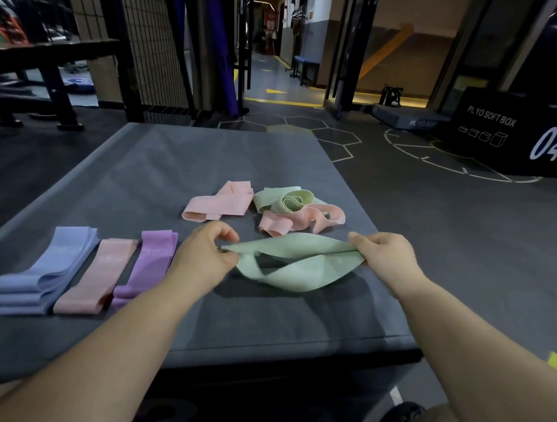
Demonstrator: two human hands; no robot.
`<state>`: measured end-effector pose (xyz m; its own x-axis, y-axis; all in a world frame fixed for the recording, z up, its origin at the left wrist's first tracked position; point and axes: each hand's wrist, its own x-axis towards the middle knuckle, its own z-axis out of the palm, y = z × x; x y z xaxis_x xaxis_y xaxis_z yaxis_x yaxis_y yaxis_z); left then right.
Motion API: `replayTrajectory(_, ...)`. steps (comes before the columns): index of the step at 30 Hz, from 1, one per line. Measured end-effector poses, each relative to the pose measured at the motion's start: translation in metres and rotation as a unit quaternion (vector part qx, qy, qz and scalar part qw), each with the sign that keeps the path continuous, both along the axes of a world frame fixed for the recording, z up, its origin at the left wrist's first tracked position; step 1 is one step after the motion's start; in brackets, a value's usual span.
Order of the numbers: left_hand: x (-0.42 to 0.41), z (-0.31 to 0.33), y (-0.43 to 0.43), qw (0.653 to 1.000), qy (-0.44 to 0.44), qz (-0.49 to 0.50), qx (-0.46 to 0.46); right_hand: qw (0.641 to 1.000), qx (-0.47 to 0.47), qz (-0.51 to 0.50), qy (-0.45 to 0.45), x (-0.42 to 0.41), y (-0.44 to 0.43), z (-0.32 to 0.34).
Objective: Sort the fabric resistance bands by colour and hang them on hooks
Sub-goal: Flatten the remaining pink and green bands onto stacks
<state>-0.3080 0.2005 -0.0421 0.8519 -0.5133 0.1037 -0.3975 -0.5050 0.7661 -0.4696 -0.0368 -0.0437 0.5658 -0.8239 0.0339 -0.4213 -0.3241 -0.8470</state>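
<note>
A pale green band (295, 260) hangs stretched between both hands just above the grey box top (163, 158). My left hand (204, 255) pinches its left end and my right hand (386, 258) pinches its right end. At the left lie three sorted stacks: blue bands (43, 273), a pink band (98, 278) and purple bands (146, 263). Behind my hands lie folded pink bands (220, 202) and a tangled heap of green bands (286, 200) mixed with a pink band (302, 220).
The grey box stands on a dark gym floor. A black plyo soft box marked 04 (516, 134) sits at the right, a low grey pad (407, 116) beyond it. A wire grid wall (150, 40) and a black rack (51, 66) stand at the left.
</note>
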Motion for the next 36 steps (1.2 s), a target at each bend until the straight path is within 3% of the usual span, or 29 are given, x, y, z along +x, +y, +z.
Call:
replayTrajectory(12, 0.002, -0.010, -0.002, 0.997, -0.060, -0.012, 0.046, 0.998, -0.039, -0.006, 0.039, -0.005, 0.003, 0.002)
replayTrajectory(21, 0.001, -0.011, -0.001, 0.999, -0.044, 0.006, 0.012, 0.994, -0.039, 0.008, 0.105, -0.005, -0.006, -0.006)
replayTrajectory(23, 0.002, -0.012, -0.002, 0.999, -0.023, 0.002, 0.030, 0.990, -0.049, 0.016, 0.128, -0.005, -0.005, -0.006)
replayTrajectory(27, 0.004, -0.015, -0.005, 0.993, 0.102, -0.031, 0.041, 0.985, -0.059, 0.015, 0.161, -0.005, -0.003, -0.005)
replayTrajectory(33, 0.001, -0.016, -0.006, 0.985, 0.145, -0.073, 0.050, 0.986, -0.052, 0.013, 0.156, -0.005, 0.000, -0.004)
replayTrajectory(36, 0.000, -0.017, -0.005, 0.979, 0.177, -0.097, 0.009, 0.988, -0.049, 0.014, 0.148, -0.006, 0.001, -0.003)
